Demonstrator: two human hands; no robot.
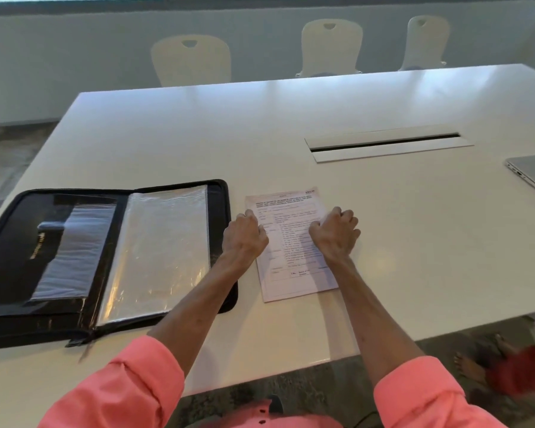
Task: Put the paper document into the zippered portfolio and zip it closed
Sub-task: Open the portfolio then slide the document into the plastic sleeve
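- The print on the paper [291,242] was too small and blurred to read; both hands covered parts of its middle.
- The fingertips of both hands were curled under and hidden, so whether they pinched the sheet or only pressed on it could not be told.
- The portfolio's [13,273] near-left corner was cut off by the picture's edge, and the gold lettering on its left flap was illegible.
- A laptop [531,174] at the far right showed only one corner.
- The paper lay flat on the white table [198,134], just right of the portfolio, its long axis running away from the person and leaning slightly left, heading at the far end.
- The left hand [244,236] rested on the sheet's left edge, fingers bent; the right hand [334,233] sat on its right edge, likewise loosely fisted.
- The portfolio lay open, black with a zip around its rim, a glossy, wrinkled clear sleeve [158,251] on its right half and pockets on the left.
- The table was smooth and glossy, with a long cable slot [386,145].
- Pink sleeves [130,387] covered the upper forearms.
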